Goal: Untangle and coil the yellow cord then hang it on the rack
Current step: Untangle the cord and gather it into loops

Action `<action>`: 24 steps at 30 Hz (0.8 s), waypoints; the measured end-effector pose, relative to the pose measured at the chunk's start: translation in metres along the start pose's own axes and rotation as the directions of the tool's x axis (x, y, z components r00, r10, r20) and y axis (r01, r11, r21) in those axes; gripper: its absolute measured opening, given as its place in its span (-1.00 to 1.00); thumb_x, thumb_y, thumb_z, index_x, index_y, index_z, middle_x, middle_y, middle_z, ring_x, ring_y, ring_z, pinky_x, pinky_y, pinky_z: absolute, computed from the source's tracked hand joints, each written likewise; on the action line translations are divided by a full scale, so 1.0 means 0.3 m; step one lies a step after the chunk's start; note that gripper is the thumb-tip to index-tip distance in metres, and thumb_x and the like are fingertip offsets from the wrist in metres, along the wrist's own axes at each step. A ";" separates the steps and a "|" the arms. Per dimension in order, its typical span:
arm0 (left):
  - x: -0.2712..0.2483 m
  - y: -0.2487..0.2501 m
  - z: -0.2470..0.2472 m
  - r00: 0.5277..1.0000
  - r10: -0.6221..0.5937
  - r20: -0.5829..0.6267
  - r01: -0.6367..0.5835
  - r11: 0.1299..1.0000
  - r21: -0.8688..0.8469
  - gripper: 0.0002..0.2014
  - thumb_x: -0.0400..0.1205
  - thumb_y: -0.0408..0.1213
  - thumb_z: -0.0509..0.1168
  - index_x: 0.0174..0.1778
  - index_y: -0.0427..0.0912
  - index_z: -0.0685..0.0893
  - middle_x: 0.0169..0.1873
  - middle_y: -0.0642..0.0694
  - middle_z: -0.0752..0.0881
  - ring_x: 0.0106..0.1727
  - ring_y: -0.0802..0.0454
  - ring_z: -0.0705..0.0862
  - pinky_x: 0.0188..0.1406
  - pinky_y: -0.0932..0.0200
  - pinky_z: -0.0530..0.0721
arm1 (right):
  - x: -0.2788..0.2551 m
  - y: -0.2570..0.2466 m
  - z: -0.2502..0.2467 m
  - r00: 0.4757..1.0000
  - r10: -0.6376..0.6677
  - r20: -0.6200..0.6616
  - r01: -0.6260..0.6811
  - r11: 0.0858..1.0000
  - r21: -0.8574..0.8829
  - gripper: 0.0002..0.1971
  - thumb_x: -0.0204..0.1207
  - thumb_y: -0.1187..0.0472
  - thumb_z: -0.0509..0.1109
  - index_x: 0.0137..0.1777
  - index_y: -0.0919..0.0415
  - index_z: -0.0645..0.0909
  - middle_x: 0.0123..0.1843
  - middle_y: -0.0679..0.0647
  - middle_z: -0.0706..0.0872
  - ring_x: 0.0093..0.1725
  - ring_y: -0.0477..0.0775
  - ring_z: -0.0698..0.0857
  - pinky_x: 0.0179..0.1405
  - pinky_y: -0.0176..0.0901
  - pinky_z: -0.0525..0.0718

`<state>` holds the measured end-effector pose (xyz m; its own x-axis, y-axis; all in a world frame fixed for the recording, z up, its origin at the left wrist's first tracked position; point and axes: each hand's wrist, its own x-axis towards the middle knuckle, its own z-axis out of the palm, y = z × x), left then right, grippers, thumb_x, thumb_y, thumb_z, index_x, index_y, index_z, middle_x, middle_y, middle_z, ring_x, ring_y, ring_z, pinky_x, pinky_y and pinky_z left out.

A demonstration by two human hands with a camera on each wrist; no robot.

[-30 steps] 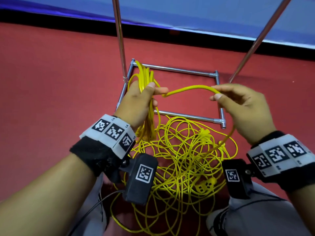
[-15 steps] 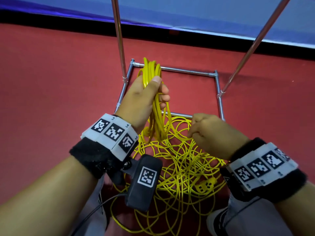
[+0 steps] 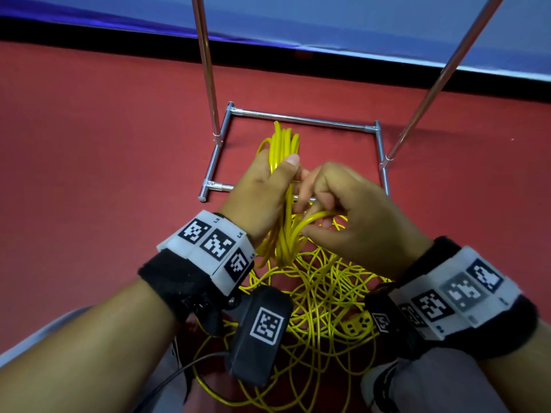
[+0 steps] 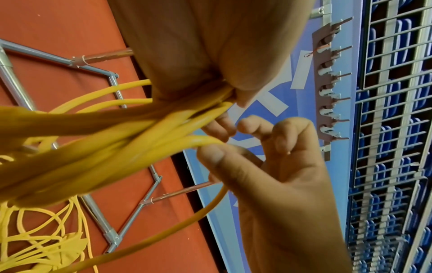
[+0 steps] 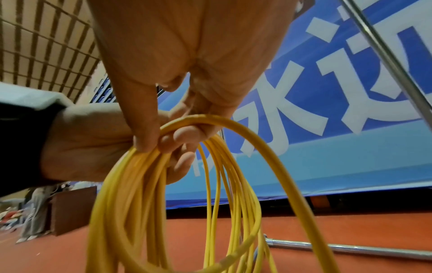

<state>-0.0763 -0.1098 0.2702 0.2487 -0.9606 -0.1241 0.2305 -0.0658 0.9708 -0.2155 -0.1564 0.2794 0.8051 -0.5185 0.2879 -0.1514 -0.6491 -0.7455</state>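
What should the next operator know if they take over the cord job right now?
Left hand: grips the bundle of finished loops upright above the rack base.
Right hand: pinches a fresh loop of the yellow cord beside the left grip, passing it in.
Done: several loops are gathered in the left hand.
Left: most of the cord lies in a tangled pile on the red floor between the knees, with a yellow plug in it. Feed it in loop by loop, then hang the coil on the rack; nothing hangs there yet.
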 end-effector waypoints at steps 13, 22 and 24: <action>-0.015 -0.013 0.008 0.993 -0.031 0.114 0.010 0.983 0.181 -0.81 0.54 -0.05 0.13 -0.15 -0.07 0.55 -0.42 0.06 0.69 -0.37 -0.08 0.55 -0.42 0.15 0.54 | 0.030 0.006 -0.017 0.962 0.131 -0.240 -0.170 0.974 -0.149 -0.21 -0.22 -0.14 0.73 -0.23 0.00 0.18 -0.18 -0.02 0.39 -0.34 0.11 0.46 -0.43 -0.22 0.40; -0.008 0.052 -0.023 0.976 -0.151 0.155 0.160 0.986 -0.046 -0.74 0.77 -0.24 0.01 0.18 -0.36 0.45 -0.57 0.05 0.65 -0.56 0.19 0.56 -0.51 0.30 0.64 | -0.028 0.115 -0.044 0.916 0.400 -0.015 -0.389 0.898 0.208 -0.54 0.20 -0.09 0.64 -0.15 0.07 0.44 -0.41 -0.01 0.58 -0.40 -0.08 0.52 -0.43 -0.29 0.48; -0.008 0.057 -0.027 0.981 -0.141 0.132 0.153 0.985 -0.082 -0.78 0.77 -0.24 0.03 0.15 -0.31 0.45 -0.50 0.06 0.69 -0.51 0.21 0.56 -0.41 0.27 0.67 | -0.036 0.130 -0.056 0.918 0.396 -0.006 -0.387 0.900 0.199 -0.70 0.35 0.07 0.55 -0.23 0.10 0.44 -0.48 -0.12 0.50 -0.45 -0.13 0.43 -0.49 -0.34 0.39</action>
<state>-0.0653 -0.1064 0.2856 0.0871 -0.9688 -0.2320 0.3418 -0.1897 0.9204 -0.2396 -0.1854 0.2572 0.6761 -0.7363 -0.0271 -0.3334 -0.2728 -0.9024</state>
